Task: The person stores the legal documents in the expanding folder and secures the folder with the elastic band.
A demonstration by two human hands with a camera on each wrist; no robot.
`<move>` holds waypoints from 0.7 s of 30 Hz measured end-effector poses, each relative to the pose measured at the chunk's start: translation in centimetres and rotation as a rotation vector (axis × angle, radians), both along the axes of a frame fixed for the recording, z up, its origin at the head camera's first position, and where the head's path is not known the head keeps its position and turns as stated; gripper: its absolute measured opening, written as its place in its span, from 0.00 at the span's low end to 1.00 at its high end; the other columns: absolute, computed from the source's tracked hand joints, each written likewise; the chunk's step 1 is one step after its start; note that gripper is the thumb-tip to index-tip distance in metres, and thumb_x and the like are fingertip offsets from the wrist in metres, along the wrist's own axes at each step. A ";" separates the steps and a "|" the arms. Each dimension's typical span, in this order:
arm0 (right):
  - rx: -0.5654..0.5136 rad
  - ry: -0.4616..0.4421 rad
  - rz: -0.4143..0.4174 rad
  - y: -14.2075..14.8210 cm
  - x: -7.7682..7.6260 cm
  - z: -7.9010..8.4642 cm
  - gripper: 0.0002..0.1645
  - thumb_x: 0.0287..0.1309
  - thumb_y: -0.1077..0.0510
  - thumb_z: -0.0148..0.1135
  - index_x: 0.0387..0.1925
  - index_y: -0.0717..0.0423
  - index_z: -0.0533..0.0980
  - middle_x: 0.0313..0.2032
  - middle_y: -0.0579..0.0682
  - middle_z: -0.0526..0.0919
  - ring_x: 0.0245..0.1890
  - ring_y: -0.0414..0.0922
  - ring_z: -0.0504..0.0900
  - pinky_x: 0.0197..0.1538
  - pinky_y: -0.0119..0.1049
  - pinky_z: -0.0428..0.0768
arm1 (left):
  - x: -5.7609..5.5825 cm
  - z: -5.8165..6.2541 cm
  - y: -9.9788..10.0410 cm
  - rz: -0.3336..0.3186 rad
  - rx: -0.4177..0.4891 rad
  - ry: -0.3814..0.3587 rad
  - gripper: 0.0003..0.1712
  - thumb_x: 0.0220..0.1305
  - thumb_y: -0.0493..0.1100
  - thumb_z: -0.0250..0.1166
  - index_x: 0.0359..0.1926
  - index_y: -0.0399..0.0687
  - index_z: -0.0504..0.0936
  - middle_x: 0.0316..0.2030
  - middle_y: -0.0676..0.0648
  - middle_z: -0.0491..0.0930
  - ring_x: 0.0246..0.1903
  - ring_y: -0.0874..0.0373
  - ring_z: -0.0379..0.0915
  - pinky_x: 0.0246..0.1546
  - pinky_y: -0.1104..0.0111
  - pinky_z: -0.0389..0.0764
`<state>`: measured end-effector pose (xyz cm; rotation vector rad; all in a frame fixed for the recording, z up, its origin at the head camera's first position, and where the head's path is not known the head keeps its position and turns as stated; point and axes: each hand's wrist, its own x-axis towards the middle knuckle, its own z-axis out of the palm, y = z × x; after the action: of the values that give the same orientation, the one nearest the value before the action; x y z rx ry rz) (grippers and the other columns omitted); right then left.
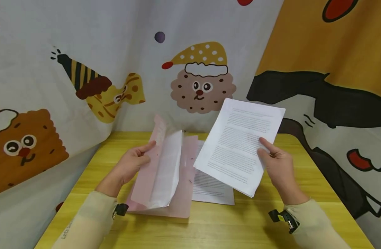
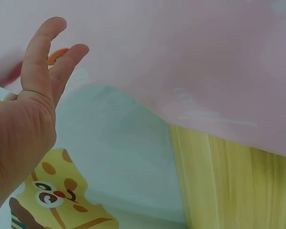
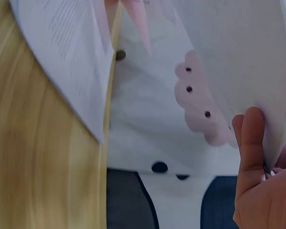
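A pink folder [image 1: 188,193] stands partly open left of the middle, its back cover low over the table. Thumb and fingers of my left hand [image 1: 131,164] pinch the raised front cover at its left edge. White sheets [image 1: 168,173] show between the two covers. On the other side, my right hand [image 1: 279,164] grips a thin stack of printed paper [image 1: 243,145] by its right edge, tilted up above the table. Its fingers [image 3: 252,138] press the back of the stack in the right wrist view. Another printed sheet [image 1: 213,188] lies on the table, partly covered by folder and stack.
The yellow wood-grain table [image 1: 215,228] runs beneath both hands. Behind it hangs a white curtain [image 1: 128,45] printed with cartoon snacks, reaching the table's back edge. Dark wrist devices [image 1: 285,219] sit on both sleeves.
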<state>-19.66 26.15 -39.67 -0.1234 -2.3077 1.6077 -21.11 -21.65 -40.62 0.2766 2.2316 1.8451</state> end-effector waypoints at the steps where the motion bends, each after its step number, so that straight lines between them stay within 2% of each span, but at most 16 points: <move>1: -0.005 -0.001 0.009 -0.4 -0.1 -0.1 0.27 0.75 0.57 0.63 0.73 0.48 0.75 0.70 0.64 0.79 0.40 0.24 0.84 0.39 0.21 0.83 | 0.0 0.0 0.1 -0.001 0.000 0.000 0.40 0.71 0.31 0.54 0.82 0.37 0.57 0.86 0.47 0.51 0.84 0.49 0.38 0.54 0.80 0.66; 4: -0.021 -0.006 0.027 -1.4 -0.3 -0.5 0.27 0.75 0.57 0.63 0.73 0.48 0.76 0.70 0.62 0.79 0.40 0.25 0.84 0.39 0.21 0.83 | -0.1 0.0 0.3 0.001 -0.004 0.005 0.40 0.71 0.31 0.54 0.82 0.37 0.58 0.85 0.47 0.52 0.83 0.50 0.40 0.53 0.79 0.67; 8: -0.021 -0.020 0.057 -2.3 -0.5 -0.8 0.27 0.75 0.57 0.63 0.73 0.49 0.76 0.70 0.63 0.79 0.40 0.25 0.85 0.39 0.22 0.83 | -0.2 -0.1 0.4 0.009 -0.006 -0.001 0.40 0.71 0.31 0.54 0.82 0.38 0.58 0.85 0.48 0.53 0.75 0.50 0.52 0.46 0.76 0.69; 10: -0.010 -0.021 0.069 -2.6 -0.5 -0.8 0.27 0.75 0.57 0.63 0.72 0.49 0.76 0.69 0.63 0.79 0.39 0.25 0.84 0.39 0.22 0.83 | -0.2 -0.2 0.5 0.015 -0.006 -0.003 0.40 0.71 0.30 0.54 0.82 0.39 0.58 0.85 0.48 0.53 0.64 0.48 0.61 0.38 0.74 0.69; 11: -0.005 -0.019 0.076 -2.7 -0.4 -0.9 0.27 0.75 0.58 0.63 0.72 0.50 0.76 0.69 0.64 0.80 0.39 0.26 0.85 0.39 0.22 0.83 | -0.2 -0.2 0.5 0.020 -0.009 -0.005 0.40 0.71 0.30 0.54 0.82 0.39 0.59 0.85 0.49 0.54 0.61 0.51 0.62 0.34 0.73 0.68; 13: 0.008 -0.016 0.085 -3.0 -0.3 -0.9 0.27 0.75 0.58 0.63 0.72 0.50 0.76 0.68 0.65 0.80 0.38 0.26 0.85 0.39 0.22 0.83 | -0.2 -0.2 0.5 0.026 -0.015 -0.003 0.39 0.71 0.31 0.54 0.82 0.40 0.60 0.85 0.49 0.55 0.44 0.57 0.67 0.29 0.72 0.65; 15: 0.021 -0.023 0.097 -3.3 -0.2 -1.0 0.26 0.75 0.58 0.63 0.72 0.50 0.77 0.68 0.65 0.81 0.38 0.27 0.85 0.38 0.23 0.84 | -0.2 -0.1 0.6 0.028 -0.015 0.001 0.39 0.71 0.30 0.54 0.82 0.40 0.60 0.84 0.48 0.56 0.28 0.59 0.60 0.24 0.71 0.61; 16: 0.023 -0.027 0.103 -3.5 -0.1 -1.0 0.26 0.75 0.58 0.63 0.72 0.50 0.77 0.67 0.65 0.81 0.37 0.27 0.85 0.38 0.23 0.84 | -0.2 -0.1 0.7 0.031 -0.017 0.004 0.39 0.70 0.30 0.54 0.82 0.40 0.61 0.84 0.48 0.56 0.24 0.62 0.58 0.23 0.72 0.61; 19: 0.034 -0.053 0.129 -4.0 -0.1 -1.4 0.26 0.75 0.58 0.63 0.71 0.51 0.77 0.67 0.65 0.81 0.37 0.28 0.85 0.38 0.24 0.84 | -0.1 -0.2 0.9 0.028 -0.018 0.015 0.40 0.70 0.30 0.55 0.82 0.40 0.61 0.84 0.46 0.57 0.17 0.63 0.49 0.22 0.74 0.60; 21: 0.033 -0.077 0.152 -4.4 0.0 -1.8 0.26 0.75 0.58 0.62 0.71 0.52 0.77 0.67 0.65 0.81 0.38 0.29 0.85 0.39 0.24 0.84 | 0.0 -0.2 1.1 0.025 -0.021 0.024 0.40 0.69 0.29 0.55 0.81 0.39 0.62 0.84 0.45 0.57 0.17 0.63 0.50 0.22 0.74 0.60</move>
<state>-19.67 21.78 -41.42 -0.0023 -2.4538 1.6629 -21.12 -20.56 -40.83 0.2694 2.2788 1.8397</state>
